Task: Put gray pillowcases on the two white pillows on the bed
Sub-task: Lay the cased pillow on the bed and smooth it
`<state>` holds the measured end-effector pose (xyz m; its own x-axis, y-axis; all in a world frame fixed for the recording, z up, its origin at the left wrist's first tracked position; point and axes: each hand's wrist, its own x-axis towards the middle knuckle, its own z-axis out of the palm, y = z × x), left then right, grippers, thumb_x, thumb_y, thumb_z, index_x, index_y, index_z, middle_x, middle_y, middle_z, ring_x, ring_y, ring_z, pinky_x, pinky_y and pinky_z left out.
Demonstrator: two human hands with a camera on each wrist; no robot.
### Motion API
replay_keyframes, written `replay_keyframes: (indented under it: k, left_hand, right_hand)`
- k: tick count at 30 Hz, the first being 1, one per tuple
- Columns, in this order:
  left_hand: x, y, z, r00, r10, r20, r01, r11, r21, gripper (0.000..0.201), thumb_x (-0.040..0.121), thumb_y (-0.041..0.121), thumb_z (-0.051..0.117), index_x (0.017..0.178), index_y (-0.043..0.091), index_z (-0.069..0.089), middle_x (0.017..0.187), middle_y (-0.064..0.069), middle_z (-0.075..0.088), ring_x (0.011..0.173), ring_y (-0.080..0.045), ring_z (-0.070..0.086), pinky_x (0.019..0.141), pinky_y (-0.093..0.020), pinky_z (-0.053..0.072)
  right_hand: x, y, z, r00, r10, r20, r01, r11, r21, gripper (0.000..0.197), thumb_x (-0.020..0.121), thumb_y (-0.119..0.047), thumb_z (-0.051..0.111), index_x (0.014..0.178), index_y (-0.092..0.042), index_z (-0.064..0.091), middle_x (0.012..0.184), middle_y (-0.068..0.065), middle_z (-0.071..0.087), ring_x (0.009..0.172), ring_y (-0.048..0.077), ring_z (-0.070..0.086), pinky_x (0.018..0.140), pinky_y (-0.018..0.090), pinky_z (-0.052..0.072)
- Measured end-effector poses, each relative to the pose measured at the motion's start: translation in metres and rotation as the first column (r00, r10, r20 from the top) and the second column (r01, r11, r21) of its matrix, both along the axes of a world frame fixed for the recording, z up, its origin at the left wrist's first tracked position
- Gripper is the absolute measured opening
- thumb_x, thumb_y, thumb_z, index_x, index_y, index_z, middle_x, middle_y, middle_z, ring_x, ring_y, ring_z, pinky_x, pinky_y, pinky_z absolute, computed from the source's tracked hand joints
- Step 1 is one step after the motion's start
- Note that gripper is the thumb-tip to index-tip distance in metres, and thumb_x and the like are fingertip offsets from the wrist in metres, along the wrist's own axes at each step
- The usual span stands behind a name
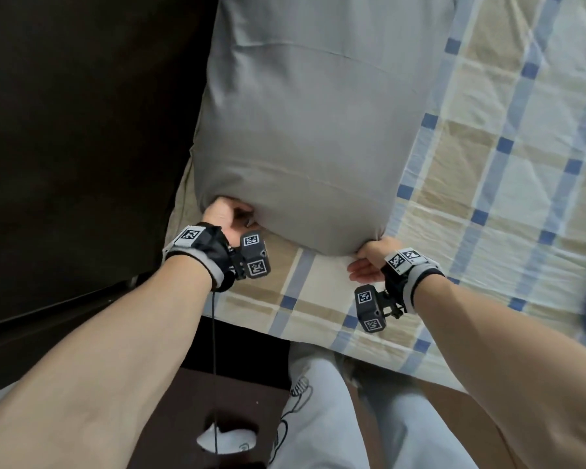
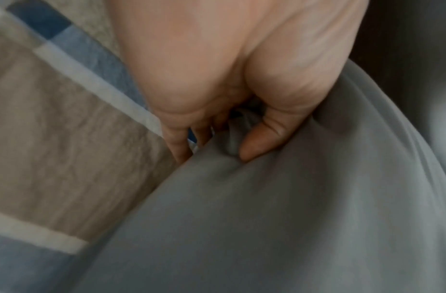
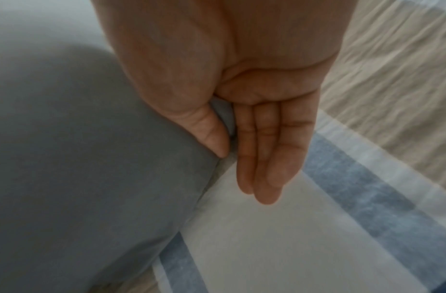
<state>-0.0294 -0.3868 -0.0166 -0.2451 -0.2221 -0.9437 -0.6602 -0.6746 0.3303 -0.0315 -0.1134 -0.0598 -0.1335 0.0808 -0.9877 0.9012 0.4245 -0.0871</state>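
Note:
A pillow in a gray pillowcase (image 1: 301, 123) lies lengthwise on the plaid bed sheet (image 1: 494, 170), and no white pillow shows. My left hand (image 1: 232, 214) grips the near left corner. In the left wrist view the left hand (image 2: 217, 150) pinches a fold of the gray pillowcase (image 2: 292, 218) between thumb (image 2: 262, 138) and curled fingers. My right hand (image 1: 364, 262) holds the near right corner. In the right wrist view the right hand (image 3: 232, 158) pinches gray pillowcase (image 3: 91, 158) fabric with its thumb (image 3: 212, 134) against the straight fingers (image 3: 264, 158).
A dark headboard or wall (image 1: 82, 130) runs along the pillow's left side. A dark wooden nightstand (image 1: 224, 394) with a white object (image 1: 224, 441) on it stands below my left arm. The bed's near edge (image 1: 369, 357) crosses above my legs in pale trousers (image 1: 318, 421).

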Motion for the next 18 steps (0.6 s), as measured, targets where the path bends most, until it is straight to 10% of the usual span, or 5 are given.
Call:
replay_keyframes:
  k: [11,15,18]
  left_hand:
    - [0.019,-0.037,0.037,0.990,0.133,0.053,-0.134,0.991,0.011,0.025,0.080,0.004,0.042,0.100,0.001,0.057,0.122,-0.018,0.062,0.108,-0.035,0.064,0.096,-0.051,0.048]
    - [0.003,-0.056,0.037,0.979,0.182,0.089,-0.190,0.978,0.090,0.071,0.084,0.070,0.047,0.110,0.005,0.060,0.111,-0.024,0.066,0.102,-0.041,0.066,0.093,-0.056,0.049]
    - [-0.013,-0.058,0.030,0.995,0.031,0.091,-0.040,0.995,0.095,0.077,0.076,0.078,0.047,0.116,0.015,0.064,0.114,-0.021,0.068,0.099,-0.044,0.068,0.086,-0.064,0.049]
  right_hand:
    - [-0.003,0.015,0.026,0.983,-0.185,-0.011,0.185,0.983,0.005,0.023,0.090,0.001,0.036,0.107,0.008,0.049,0.075,0.021,0.070,0.059,0.032,0.070,0.055,0.035,0.058]
    - [-0.009,0.026,0.042,0.867,-0.494,0.063,0.498,0.864,-0.076,0.036,0.087,-0.006,0.043,0.121,0.005,0.046,0.103,0.027,0.064,0.080,0.040,0.070,0.070,0.044,0.059]
    - [-0.018,0.022,0.045,0.751,-0.629,0.201,0.659,0.733,-0.169,0.051,0.090,-0.028,0.051,0.123,0.010,0.040,0.122,0.032,0.054,0.110,0.046,0.060,0.071,0.053,0.058]
